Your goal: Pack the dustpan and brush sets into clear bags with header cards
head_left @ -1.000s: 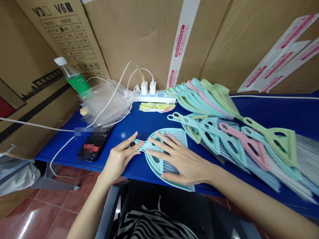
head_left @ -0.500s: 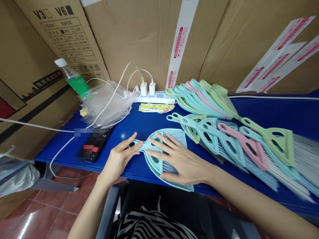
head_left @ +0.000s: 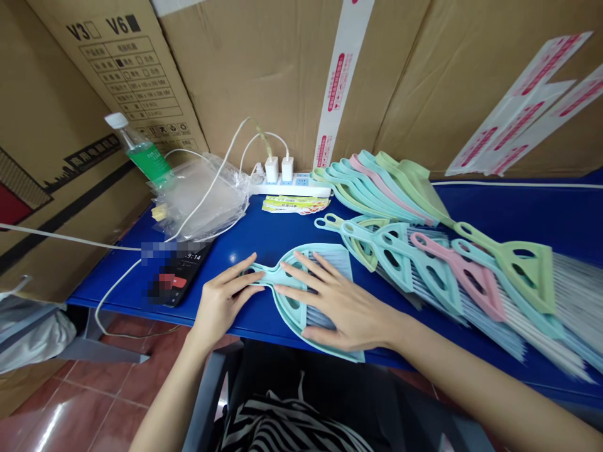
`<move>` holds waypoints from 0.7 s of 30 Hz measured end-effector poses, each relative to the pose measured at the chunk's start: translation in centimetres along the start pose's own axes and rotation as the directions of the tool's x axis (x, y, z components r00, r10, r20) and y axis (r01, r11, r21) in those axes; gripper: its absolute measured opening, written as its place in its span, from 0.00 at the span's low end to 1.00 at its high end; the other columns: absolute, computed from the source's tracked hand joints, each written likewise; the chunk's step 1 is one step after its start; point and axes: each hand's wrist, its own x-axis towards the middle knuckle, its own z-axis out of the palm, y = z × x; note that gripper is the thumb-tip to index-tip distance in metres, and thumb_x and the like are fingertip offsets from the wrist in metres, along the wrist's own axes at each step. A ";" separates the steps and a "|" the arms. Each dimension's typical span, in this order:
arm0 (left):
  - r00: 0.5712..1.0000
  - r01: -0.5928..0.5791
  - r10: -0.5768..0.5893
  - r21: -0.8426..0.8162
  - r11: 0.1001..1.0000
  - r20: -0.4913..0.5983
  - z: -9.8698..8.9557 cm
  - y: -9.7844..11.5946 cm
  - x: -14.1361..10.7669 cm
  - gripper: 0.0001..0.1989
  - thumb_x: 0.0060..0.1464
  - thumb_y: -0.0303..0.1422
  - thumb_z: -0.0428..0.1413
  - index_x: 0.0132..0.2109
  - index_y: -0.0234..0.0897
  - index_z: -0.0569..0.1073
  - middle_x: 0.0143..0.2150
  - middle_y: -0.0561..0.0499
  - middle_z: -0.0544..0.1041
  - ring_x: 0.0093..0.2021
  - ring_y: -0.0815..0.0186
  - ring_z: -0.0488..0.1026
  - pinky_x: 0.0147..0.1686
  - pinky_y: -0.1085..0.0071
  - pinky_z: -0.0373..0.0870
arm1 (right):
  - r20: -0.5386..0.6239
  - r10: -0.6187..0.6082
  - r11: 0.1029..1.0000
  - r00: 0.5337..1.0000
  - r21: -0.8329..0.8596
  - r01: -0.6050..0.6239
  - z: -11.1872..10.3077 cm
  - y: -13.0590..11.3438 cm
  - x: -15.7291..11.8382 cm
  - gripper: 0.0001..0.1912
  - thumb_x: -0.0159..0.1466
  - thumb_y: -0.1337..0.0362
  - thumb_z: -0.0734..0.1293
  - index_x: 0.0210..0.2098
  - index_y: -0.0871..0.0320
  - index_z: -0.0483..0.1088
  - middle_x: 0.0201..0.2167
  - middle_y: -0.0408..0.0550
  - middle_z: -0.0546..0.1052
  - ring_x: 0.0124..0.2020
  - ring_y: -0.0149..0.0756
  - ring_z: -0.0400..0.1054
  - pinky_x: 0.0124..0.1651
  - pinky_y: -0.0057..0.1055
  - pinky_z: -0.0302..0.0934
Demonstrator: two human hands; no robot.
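Note:
A light-blue dustpan (head_left: 288,321) lies at the table's front edge with a light-blue hand brush (head_left: 338,258) nested in it, bristles to the right. My left hand (head_left: 220,304) is closed around the handle ends of the two, fingertips on the far side and on top. Spread flat over the brush head and bristles rests my right hand (head_left: 342,309), fingers apart, covering part of the brush. To the right, more hand brushes (head_left: 471,273) in blue, pink and green overlap in a row. Behind them several dustpans (head_left: 377,185) are stacked on their sides.
A white power strip (head_left: 294,186) with two chargers stands at the back, snack packets (head_left: 294,204) before it. Plastic bags (head_left: 202,198), a green-labelled bottle (head_left: 148,160), loose white cables and a phone (head_left: 181,276) occupy the left. Cardboard boxes (head_left: 264,75) wall the rear of the blue table.
My left hand has shifted slightly left along the handles, its fingers moving toward their end. My right hand, the dustpan and the brush look almost unmoved.

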 end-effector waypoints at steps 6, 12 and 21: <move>1.000 0.016 -0.016 -0.021 1.000 0.003 -0.1 0.1 0.2 0.12 0.62 0.38 0.54 0.44 0.42 0.80 0.53 0.47 0.78 0.47 0.60 0.79 0.49 0.64 0.78 | 0.005 0.014 1.000 1.000 0.022 -0.014 -0.1 0.0 0.0 0.35 0.67 0.52 0.62 0.69 0.56 0.53 0.72 0.54 0.46 0.71 0.57 0.28 0.67 0.64 0.32; 0.999 0.042 -0.042 -0.025 0.999 0.001 0.0 0.1 0.2 0.11 0.61 0.39 0.55 0.44 0.43 0.80 0.53 0.48 0.79 0.46 0.60 0.79 0.50 0.63 0.78 | 0.021 0.029 0.999 0.999 0.045 -0.030 -0.3 -0.1 0.1 0.35 0.66 0.53 0.63 0.69 0.56 0.53 0.71 0.54 0.47 0.71 0.56 0.27 0.68 0.63 0.32; 0.998 0.070 -0.070 -0.055 0.996 0.009 0.0 0.2 0.4 0.10 0.61 0.38 0.56 0.43 0.42 0.80 0.53 0.47 0.79 0.47 0.59 0.79 0.51 0.62 0.77 | 0.020 0.044 0.998 0.999 0.039 -0.044 -0.3 -0.1 -0.2 0.35 0.66 0.50 0.62 0.69 0.57 0.53 0.72 0.57 0.46 0.71 0.55 0.27 0.68 0.62 0.33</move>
